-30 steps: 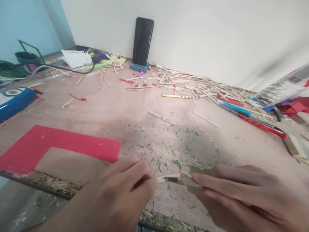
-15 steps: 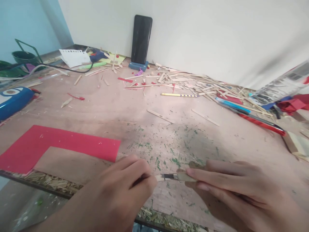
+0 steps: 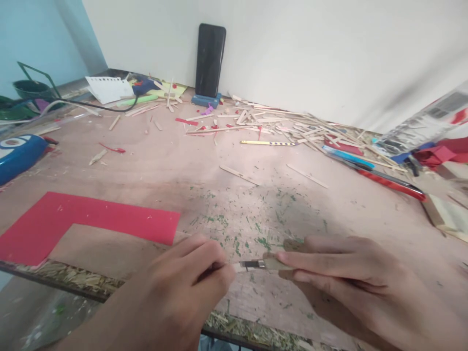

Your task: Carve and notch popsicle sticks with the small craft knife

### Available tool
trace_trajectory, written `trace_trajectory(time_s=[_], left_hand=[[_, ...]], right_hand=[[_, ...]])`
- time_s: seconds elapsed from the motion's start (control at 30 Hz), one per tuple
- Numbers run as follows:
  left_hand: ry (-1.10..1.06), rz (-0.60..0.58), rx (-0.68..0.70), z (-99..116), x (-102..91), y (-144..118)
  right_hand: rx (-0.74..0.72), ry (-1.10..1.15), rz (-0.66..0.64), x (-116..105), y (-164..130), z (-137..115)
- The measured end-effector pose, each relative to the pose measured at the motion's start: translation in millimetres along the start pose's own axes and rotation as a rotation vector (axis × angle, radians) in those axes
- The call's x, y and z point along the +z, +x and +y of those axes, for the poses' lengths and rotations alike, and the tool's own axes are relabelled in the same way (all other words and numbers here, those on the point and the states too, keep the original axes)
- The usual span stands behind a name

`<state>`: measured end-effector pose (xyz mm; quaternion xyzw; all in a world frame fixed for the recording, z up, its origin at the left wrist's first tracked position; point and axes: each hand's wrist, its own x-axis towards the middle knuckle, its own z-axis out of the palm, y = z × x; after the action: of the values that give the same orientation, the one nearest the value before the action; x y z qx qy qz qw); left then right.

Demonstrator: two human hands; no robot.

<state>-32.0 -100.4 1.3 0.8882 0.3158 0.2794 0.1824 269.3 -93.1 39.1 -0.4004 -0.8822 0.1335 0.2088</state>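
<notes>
Right fingers [image 3: 292, 258] around one knife [image 3: 267, 263]; left fingers [image 3: 218, 280] around one stick [image 3: 238, 267]

At seven o'clock, the left hand [image 3: 183, 280] is pinching a pale bit of wood [image 3: 237, 267]. At four o'clock, the right hand [image 3: 340, 278] is holding a small knife [image 3: 265, 263], and its blade is pointing toward nine o'clock, right by the wood. Green crumbs [image 3: 263, 242] are lying on the table [image 3: 153, 168] around six o'clock, just past the blade. Red paper [image 3: 117, 214] is resting near nine o'clock. A black phone [image 3: 211, 58] is standing in a blue holder [image 3: 205, 100] near twelve o'clock. Thin sticks [image 3: 310, 130] are lying in a messy heap at two o'clock.
</notes>
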Motion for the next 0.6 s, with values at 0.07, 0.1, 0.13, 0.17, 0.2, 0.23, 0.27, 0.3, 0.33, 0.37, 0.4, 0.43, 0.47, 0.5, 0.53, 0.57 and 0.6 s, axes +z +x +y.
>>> trace_trajectory(time_s=[0.07,0.1,0.13,0.17,0.2,0.23,0.27,0.3,0.33,0.37,0.4,0.43,0.47,0.5,0.53,0.57,0.6], left_hand=[[0.008,-0.002,-0.006,0.3,-0.3,1.1],[0.008,0.0,-0.011,0.4,-0.6,1.0],[0.011,0.005,-0.017,0.7,-1.0,0.7],[0.016,0.012,-0.023,1.0,-1.5,0.0],[0.022,0.021,-0.023,1.3,-2.1,-0.9],[0.027,0.026,-0.024,1.8,-2.7,-2.0],[0.028,0.025,-0.025,2.2,-3.2,-3.3],[0.029,0.025,-0.023,2.6,-3.6,-4.7],[0.031,0.025,-0.02,3.0,-3.6,-6.1],[0.037,0.027,-0.013,3.1,-3.3,-7.5],[0.053,0.039,-0.005,3.2,-2.7,-8.6],[0.071,0.061,0.009,3.0,-1.9,-9.4],[0.087,0.094,0.035,2.7,-0.9,-9.6],[0.098,0.116,0.059,2.3,0.1,-9.4],[0.108,0.128,0.087,1.9,1.1,-8.9],[0.12,0.136,0.127,1.5,1.9,-8.2],[0.139,0.128,0.16,1.1,2.5,-7.7]], right_hand=[[0.045,0.046,-0.019,-1.5,-0.8,0.7],[0.051,0.041,-0.019,-2.6,-0.9,1.0],[0.046,0.022,-0.018,-3.7,-0.8,1.4],[0.042,0.006,-0.011,-4.7,-0.5,1.7],[0.036,0.004,-0.005,-5.4,-0.1,2.0],[0.037,0.011,-0.009,-5.9,0.3,2.2],[0.039,0.026,-0.02,-6.2,0.7,2.2],[0.04,0.037,-0.026,-6.3,1.2,1.8],[0.034,0.04,-0.026,-6.5,1.7,1.2],[0.026,0.04,-0.024,-6.8,2.4,0.4],[0.019,0.039,-0.02,-7.2,3.3,-0.7],[0.013,0.043,-0.021,-7.9,4.4,-1.8],[0.007,0.049,-0.026,-8.6,5.6,-2.9],[0.007,0.059,-0.036,-9.3,6.7,-3.7],[0.003,0.071,-0.043,-9.9,7.7,-4.2],[0.0,0.077,-0.049,-10.1,8.2,-4.4],[0.001,0.08,-0.056,-10.0,8.2,-4.2]])
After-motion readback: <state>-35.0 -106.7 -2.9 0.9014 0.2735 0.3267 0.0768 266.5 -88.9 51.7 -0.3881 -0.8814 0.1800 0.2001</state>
